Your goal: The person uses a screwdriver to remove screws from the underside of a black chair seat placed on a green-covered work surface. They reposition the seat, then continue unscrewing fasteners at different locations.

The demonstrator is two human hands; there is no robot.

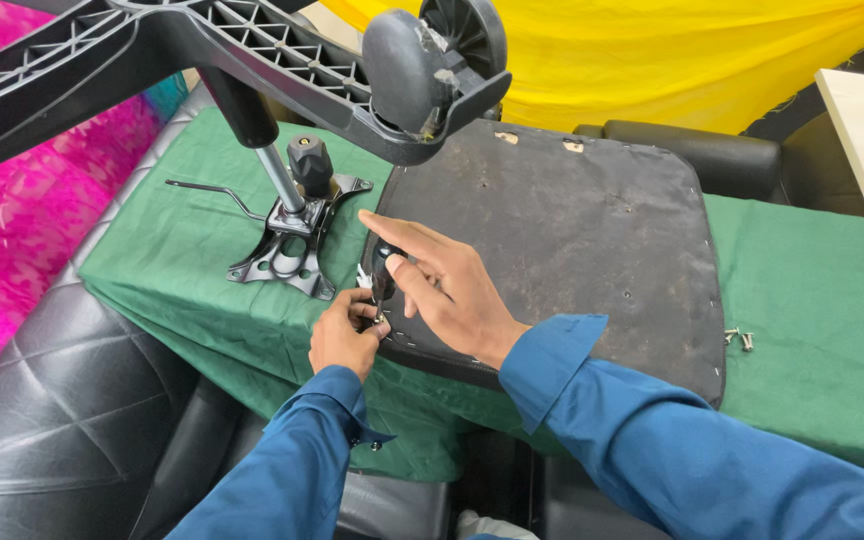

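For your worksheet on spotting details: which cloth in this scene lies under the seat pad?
The green cloth; the pink and yellow cloths lie off to the sides.

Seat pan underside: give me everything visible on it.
The seat pan underside is a flat, rounded-square panel covered in dark, dusty fabric, stapled along its edges, with small mounting holes. It lies face down on the green cloth. The right hand rests on its left edge; the left hand touches that edge.

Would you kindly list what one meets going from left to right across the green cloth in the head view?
Thin metal lever → chair tilt mechanism plate → left hand → right hand → upturned seat pad → loose screws.
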